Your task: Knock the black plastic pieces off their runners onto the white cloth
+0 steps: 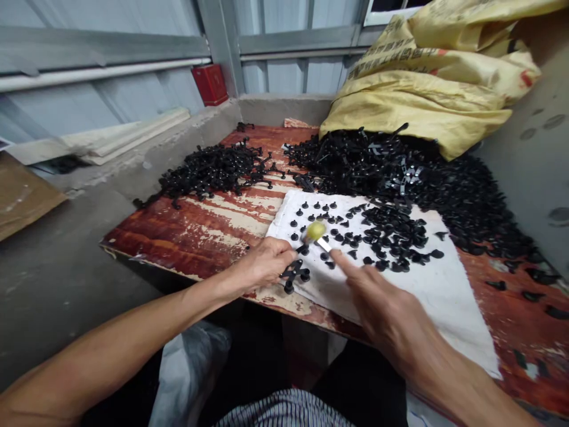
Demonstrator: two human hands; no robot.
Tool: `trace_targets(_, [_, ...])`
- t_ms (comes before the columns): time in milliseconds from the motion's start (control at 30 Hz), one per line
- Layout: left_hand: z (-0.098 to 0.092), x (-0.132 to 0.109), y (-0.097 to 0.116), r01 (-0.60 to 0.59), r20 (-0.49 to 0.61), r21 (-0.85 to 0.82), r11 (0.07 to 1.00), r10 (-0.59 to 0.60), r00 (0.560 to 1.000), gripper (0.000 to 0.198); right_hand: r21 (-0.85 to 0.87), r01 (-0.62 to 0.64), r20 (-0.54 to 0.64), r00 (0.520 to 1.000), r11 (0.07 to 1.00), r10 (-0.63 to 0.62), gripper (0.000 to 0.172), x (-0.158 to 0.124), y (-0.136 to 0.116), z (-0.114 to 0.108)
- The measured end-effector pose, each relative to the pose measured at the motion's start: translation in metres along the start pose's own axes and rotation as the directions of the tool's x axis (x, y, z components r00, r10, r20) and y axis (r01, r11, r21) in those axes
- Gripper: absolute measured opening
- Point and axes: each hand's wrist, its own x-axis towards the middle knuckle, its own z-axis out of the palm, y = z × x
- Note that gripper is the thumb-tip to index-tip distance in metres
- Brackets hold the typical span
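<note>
My left hand (pixel 269 261) pinches a black jointed plastic piece (pixel 294 270) with round disc ends, low over the near left edge of a white cloth (pixel 427 302). In my right hand (pixel 386 296) is a small hammer (pixel 316 230) with a rounded yellow head and a pale shaft, somewhat blurred. Its head hovers at or just above the held piece; whether they touch I cannot tell. Small black discs with upright stems (pixel 294 223) stand in loose rows around the hammer head. More of these parts lie heaped (pixel 391 237) on the cloth's right half.
On the worn red-brown board (pixel 186 231) lies a pile of black jointed pieces (pixel 213 169) at back left. A larger black heap (pixel 368 163) spills from a yellow woven sack (pixel 422 89). A low concrete ledge (pixel 146 142) and metal wall border the board; a red tin (pixel 210 85) stands in the corner.
</note>
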Motion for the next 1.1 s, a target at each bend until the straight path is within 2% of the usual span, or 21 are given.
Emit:
trace_targets(67, [0.0, 0.0, -0.002, 0.03, -0.002, 0.012, 0.999, -0.03, 1.0, 0.028, 0.017, 0.0, 0.031, 1.0, 1.0, 0.0, 0.064, 0.0, 0.002, 0.001])
trace_targets(200, [0.001, 0.0, -0.003, 0.042, -0.011, 0.01, 0.999, -0.041, 0.999, 0.027, 0.026, -0.018, -0.075, 0.997, 0.999, 0.02, 0.067, 0.001, 0.005, 0.0])
trace_targets(333, [0.001, 0.002, -0.003, 0.056, -0.011, 0.007, 0.998, -0.056, 0.998, 0.027, 0.018, -0.008, 0.066, 0.998, 1.0, 0.007, 0.063, -0.003, 0.005, 0.001])
trace_targets(433, [0.0, 0.001, -0.002, 0.05, 0.003, -0.021, 0.999, -0.05, 0.999, 0.027, 0.079, -0.079, -0.068, 0.994, 0.994, 0.085, 0.062, -0.003, 0.003, 0.004])
trace_targets(533, [-0.004, -0.004, 0.001, 0.062, 0.025, -0.038, 0.997, -0.061, 0.998, 0.027, 0.108, -0.1, 0.091, 0.992, 0.989, 0.09, 0.049, 0.005, 0.001, 0.003])
trace_targets(600, [-0.005, -0.009, 0.004, 0.032, 0.073, -0.026, 0.999, -0.03, 0.997, 0.028, 0.16, -0.194, 0.13, 0.976, 0.968, 0.174, 0.039, 0.015, 0.0, 0.0])
trace_targets(700, [-0.004, -0.018, 0.011, -0.134, 0.221, -0.002, 0.991, 0.131, 0.966, 0.029, 0.324, -0.36, 0.161, 0.932, 0.875, 0.324, 0.021, 0.029, -0.003, -0.005])
trace_targets(733, [-0.003, -0.02, 0.014, -0.188, 0.272, 0.011, 0.982, 0.178, 0.946, 0.03, 0.396, -0.418, 0.223, 0.907, 0.818, 0.356, 0.018, 0.031, -0.004, -0.005])
trace_targets(800, [-0.001, -0.023, 0.017, -0.255, 0.336, 0.053, 0.965, 0.223, 0.915, 0.032, 0.52, -0.543, 0.384, 0.838, 0.659, 0.387, 0.022, 0.03, -0.008, -0.002])
trace_targets(867, [0.0, -0.025, 0.014, -0.271, 0.311, 0.071, 0.96, 0.237, 0.92, 0.034, 0.59, -0.643, 0.491, 0.766, 0.489, 0.415, 0.031, 0.023, -0.011, 0.002])
trace_targets(933, [-0.002, -0.025, 0.004, -0.228, 0.208, 0.043, 0.973, 0.215, 0.954, 0.038, 0.62, -0.681, 0.487, 0.724, 0.39, 0.489, 0.038, 0.013, -0.012, 0.003])
trace_targets(1000, [-0.004, -0.027, -0.008, -0.145, 0.106, -0.024, 0.989, 0.147, 0.984, 0.046, 0.635, -0.678, 0.415, 0.704, 0.37, 0.577, 0.042, 0.005, -0.012, 0.003])
trace_targets(1100, [-0.001, -0.035, -0.017, -0.09, 0.106, -0.103, 0.991, 0.101, 0.989, 0.054, 0.63, -0.636, 0.275, 0.719, 0.446, 0.638, 0.04, -0.003, -0.011, 0.004])
